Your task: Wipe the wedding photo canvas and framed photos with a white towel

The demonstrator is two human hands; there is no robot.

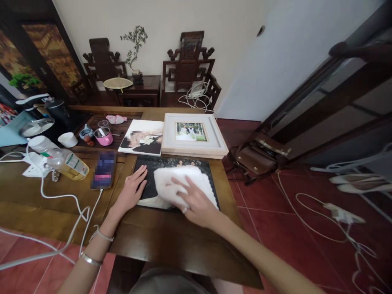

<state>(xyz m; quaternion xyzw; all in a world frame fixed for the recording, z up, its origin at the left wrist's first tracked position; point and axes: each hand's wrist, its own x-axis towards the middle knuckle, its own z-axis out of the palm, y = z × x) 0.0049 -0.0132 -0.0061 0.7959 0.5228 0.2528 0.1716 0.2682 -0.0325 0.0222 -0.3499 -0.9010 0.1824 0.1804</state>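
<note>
While the left hand (131, 190) lies flat with its fingers stretched out on the left edge of a dark photo print (183, 163), the right hand (197, 204) rests on a white cloth (171, 183) on top of that print. Its fingers are spread over the cloth, pressing rather than clutching, so neither hand grips anything. The print lies flat on the wooden table (159, 241), near the front edge, with the cloth covering much of its middle and lower right part.

Just behind the print sit two more pictures side by side: a pale framed photo (193, 134) and an unframed print (142, 137). Left of the left hand lies a phone (103, 170) with a white cable (76, 212) plugged in. Further left lies a plastic bottle (65, 163) on its side. A pink cup (104, 136) and a white bowl (67, 139) stand behind them. A brown bag (254, 157) sits on the red floor to the right.
</note>
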